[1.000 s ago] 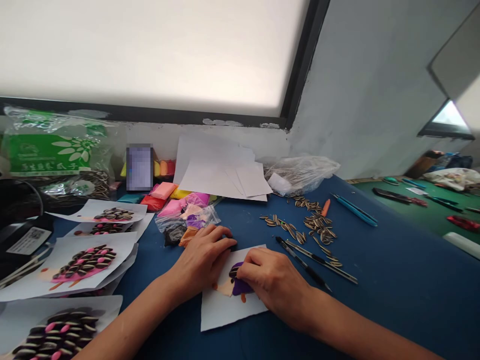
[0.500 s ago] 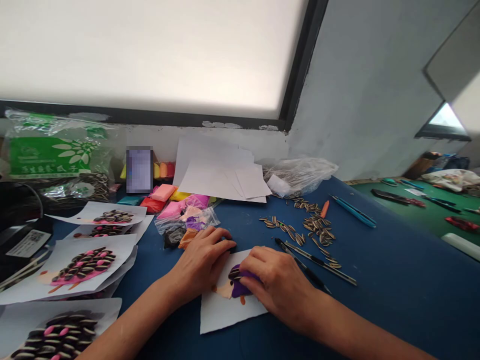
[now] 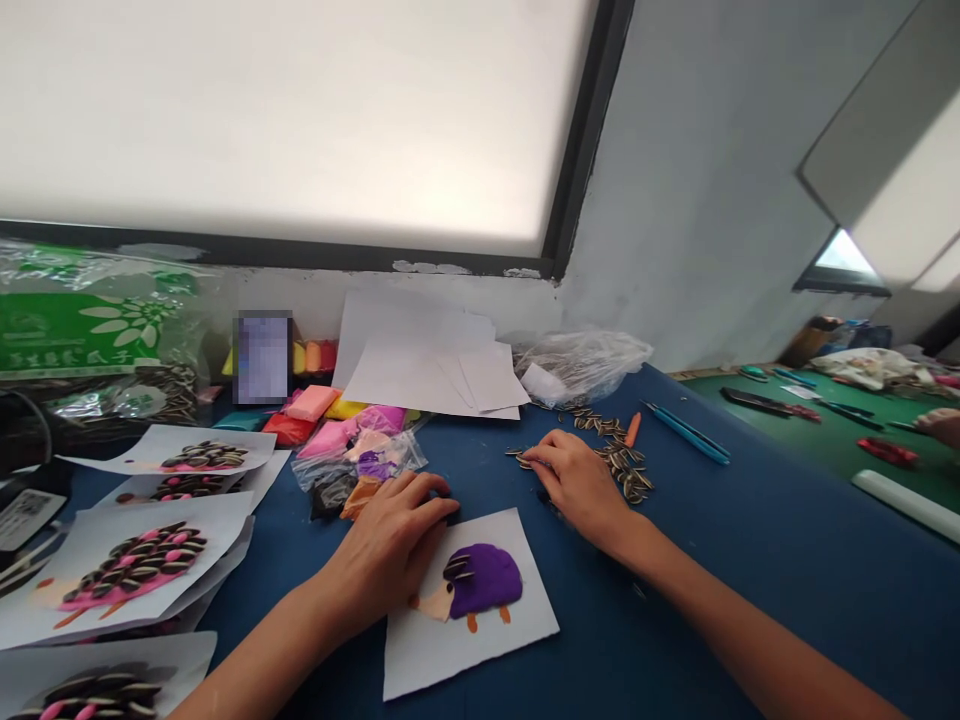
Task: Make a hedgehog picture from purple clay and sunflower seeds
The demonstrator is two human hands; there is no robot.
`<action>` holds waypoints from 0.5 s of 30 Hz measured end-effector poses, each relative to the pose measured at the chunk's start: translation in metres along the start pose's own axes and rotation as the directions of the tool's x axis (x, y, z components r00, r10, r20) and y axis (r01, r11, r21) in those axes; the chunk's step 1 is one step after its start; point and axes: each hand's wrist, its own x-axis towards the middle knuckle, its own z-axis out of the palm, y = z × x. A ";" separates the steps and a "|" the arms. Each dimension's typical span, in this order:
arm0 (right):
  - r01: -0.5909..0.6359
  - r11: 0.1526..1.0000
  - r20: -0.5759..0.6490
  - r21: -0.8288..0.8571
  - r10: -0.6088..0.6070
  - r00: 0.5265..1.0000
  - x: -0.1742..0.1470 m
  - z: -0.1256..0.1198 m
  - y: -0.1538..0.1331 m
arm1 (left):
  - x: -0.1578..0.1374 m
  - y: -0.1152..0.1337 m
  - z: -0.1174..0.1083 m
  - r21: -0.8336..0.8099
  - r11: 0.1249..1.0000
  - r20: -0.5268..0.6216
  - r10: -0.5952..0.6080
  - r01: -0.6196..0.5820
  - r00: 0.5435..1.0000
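Observation:
A hedgehog picture (image 3: 486,580) with a purple modelling-clay body, peach face and orange feet lies on white paper (image 3: 465,660). Several striped sunflower seeds (image 3: 459,566) are set in the clay behind the face. My left hand (image 3: 401,525) lies on the paper's upper left edge, fingers stretched out, holding nothing. To the right of the paper, my right hand (image 3: 574,480) reaches into loose sunflower seeds (image 3: 630,470). Its thumb and index finger pinch at a sunflower seed (image 3: 517,455), which the fingertips partly hide.
Finished hedgehog pictures (image 3: 139,570) are stacked on the left. Bags of coloured clay (image 3: 367,450), blank paper sheets (image 3: 427,370) and a clear plastic bag (image 3: 592,360) line the back. Blue tweezers (image 3: 686,432) and an orange stick (image 3: 633,430) lie right. A person's hand shows at the far right.
My right hand has left the purple clay and moved right and away from me to the loose seeds, uncovering the hedgehog. My left hand stays on the paper. The view has shifted slightly right.

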 end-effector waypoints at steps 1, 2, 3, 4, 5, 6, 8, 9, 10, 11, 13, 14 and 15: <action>0.003 1.000 -0.001 -0.006 -0.003 1.000 0.002 0.001 0.001 | 0.000 0.000 0.000 0.001 1.000 0.000 0.001 -0.001 1.000; 0.007 1.000 0.001 -0.011 -0.007 1.000 0.004 0.003 0.002 | 0.000 0.001 -0.001 0.001 1.000 0.002 0.001 -0.001 1.000; 0.011 1.000 0.007 -0.015 -0.011 1.000 0.006 0.004 0.003 | 0.000 0.001 -0.001 0.001 1.000 0.004 0.001 -0.001 1.000; 0.015 1.000 0.015 -0.018 -0.015 1.000 0.007 0.005 0.003 | 0.000 0.002 -0.002 0.001 1.000 0.007 0.000 0.000 1.000; 0.018 1.000 0.025 -0.018 -0.018 1.000 0.008 0.006 0.004 | -0.001 0.002 -0.002 0.003 1.000 0.007 -0.001 0.001 1.000; 0.022 1.000 0.034 -0.018 -0.021 0.999 0.008 0.007 0.004 | -0.001 0.003 -0.002 0.006 1.000 0.004 -0.002 0.002 1.000; 0.032 0.999 0.044 -0.010 -0.032 0.999 0.008 0.007 0.003 | -0.001 0.003 -0.001 0.021 1.000 -0.007 0.006 -0.006 1.000; 0.039 0.999 0.046 -0.004 -0.039 0.998 0.007 0.006 0.002 | -0.001 0.002 -0.001 0.035 0.999 -0.009 0.016 -0.016 1.000; 0.045 0.999 0.048 0.006 -0.045 0.998 0.007 0.005 0.001 | -0.001 0.001 0.000 0.056 0.998 -0.008 0.029 -0.029 1.000; 0.050 0.999 0.050 0.018 -0.051 0.997 0.006 0.004 0.000 | 0.000 0.000 0.000 0.085 0.996 -0.006 0.042 -0.042 0.999; 0.055 0.997 0.054 0.050 -0.058 0.997 0.006 0.002 -0.002 | 0.002 -0.002 0.001 0.156 0.986 -0.002 0.061 -0.060 0.998; 0.055 0.996 0.056 0.068 -0.059 0.997 0.005 0.001 -0.003 | 0.003 -0.003 0.001 0.193 0.979 -0.005 0.064 -0.062 0.998; 0.054 0.995 0.057 0.087 -0.059 0.997 0.004 0.000 -0.004 | 0.005 -0.004 0.001 0.226 0.972 -0.006 0.063 -0.060 0.998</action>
